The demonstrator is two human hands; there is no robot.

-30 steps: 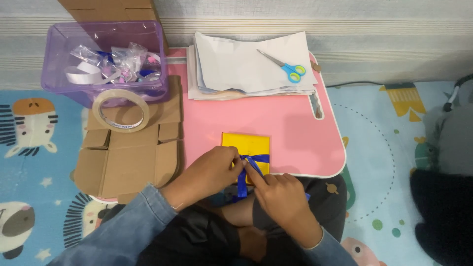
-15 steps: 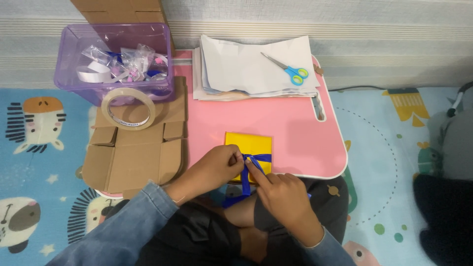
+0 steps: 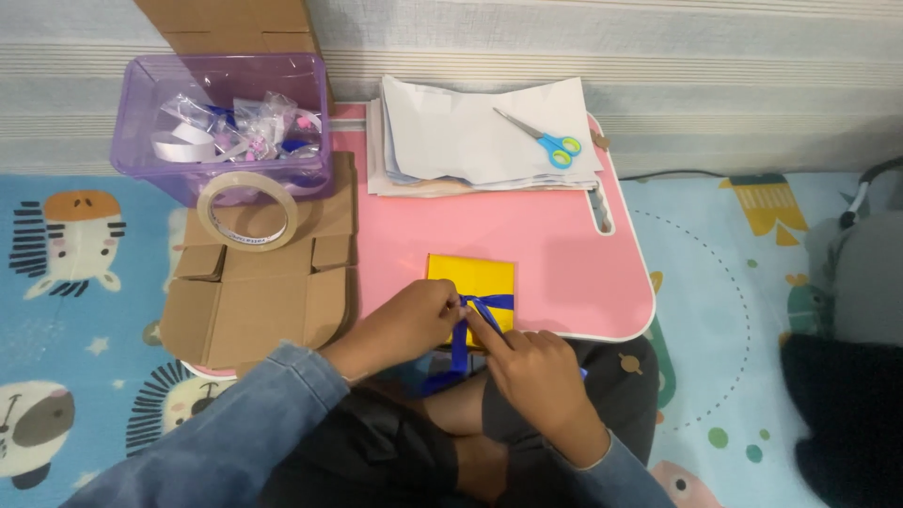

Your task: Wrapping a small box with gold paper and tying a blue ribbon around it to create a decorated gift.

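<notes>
Hands: I'm seeing left hand [image 3: 409, 322] and right hand [image 3: 527, 362] both pinching blue satin ribbon [image 3: 463, 329] over flat yellow box [image 3: 470, 282].
Bin: translucent purple plastic tub [image 3: 226, 169] is holding crumpled clear wrappers [image 3: 240, 127].

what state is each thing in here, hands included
yellow box: flat on the pink table, ribbon across it
blue ribbon: pinched, tail hanging
left hand: gripping ribbon
right hand: gripping ribbon
scissors: closed, on paper stack
purple bin: open
tape roll: flat on cardboard
</notes>
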